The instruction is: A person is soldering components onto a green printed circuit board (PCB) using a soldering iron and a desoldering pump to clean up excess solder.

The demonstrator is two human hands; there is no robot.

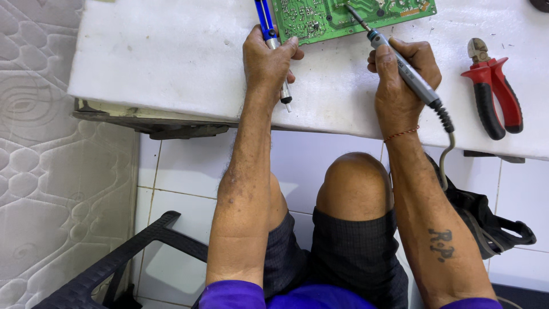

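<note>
My right hand [403, 80] is wrapped shut around the grey soldering iron [407, 73], its tip angled down onto the green circuit board [320, 17] for reach. My left hand [269, 60] is closed round the blue desoldering pump [269, 28], held upright just beside the board. Red-handled cutters [493, 88] lie well apart on the white table [171, 57].

bare tabletop [171, 57] left, red cutters [493, 94] blocking right

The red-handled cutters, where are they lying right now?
In the head view, the red-handled cutters lie on the white table top at the far right, untouched, just beyond the right hand.
</note>
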